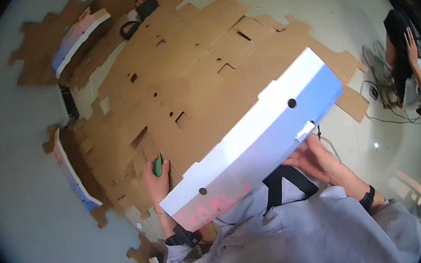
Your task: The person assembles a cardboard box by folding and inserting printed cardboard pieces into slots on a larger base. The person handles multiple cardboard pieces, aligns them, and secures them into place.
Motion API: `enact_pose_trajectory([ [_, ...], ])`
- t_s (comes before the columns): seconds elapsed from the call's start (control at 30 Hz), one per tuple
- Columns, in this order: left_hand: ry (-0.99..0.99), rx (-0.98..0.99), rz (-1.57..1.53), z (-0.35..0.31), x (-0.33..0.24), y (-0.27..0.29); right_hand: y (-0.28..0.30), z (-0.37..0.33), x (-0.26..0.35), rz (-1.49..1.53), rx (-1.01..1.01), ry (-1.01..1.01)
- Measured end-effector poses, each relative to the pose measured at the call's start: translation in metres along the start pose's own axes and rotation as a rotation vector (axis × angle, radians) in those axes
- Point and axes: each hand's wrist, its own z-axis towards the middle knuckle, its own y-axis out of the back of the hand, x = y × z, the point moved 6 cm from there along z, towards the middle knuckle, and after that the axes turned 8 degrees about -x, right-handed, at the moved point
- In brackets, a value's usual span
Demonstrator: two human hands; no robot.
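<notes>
Presently, I see a long printed panel (258, 144) aslant above flat cardboard (192, 84), raised, not set down. My right hand (315, 160) is at its near edge, fingers partly hidden; my left hand (157, 183) holds a green piece (158, 165). Similar panels (75, 42) sit leftward; what remains, I can't tell.

Grey shirt (316, 239), black wristbands (367, 197).

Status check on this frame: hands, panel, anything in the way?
Left hand gripping small green object. Right hand at near edge of white-blue-pink panel, grip unclear. Panel slants across view, blocking some flattened cardboard.
</notes>
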Motion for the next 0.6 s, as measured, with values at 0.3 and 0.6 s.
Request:
enact_pose_trajectory([
  [0.3, 0.298, 0.037, -0.404, -0.016, 0.109, 0.011, -0.067, 0.017, -0.045, -0.397, 0.151, 0.077],
  [0.6, 0.140, -0.030, -0.609, 0.018, 0.022, 0.044, -0.061, 0.020, 0.008, -0.323, -0.093, 0.280],
])
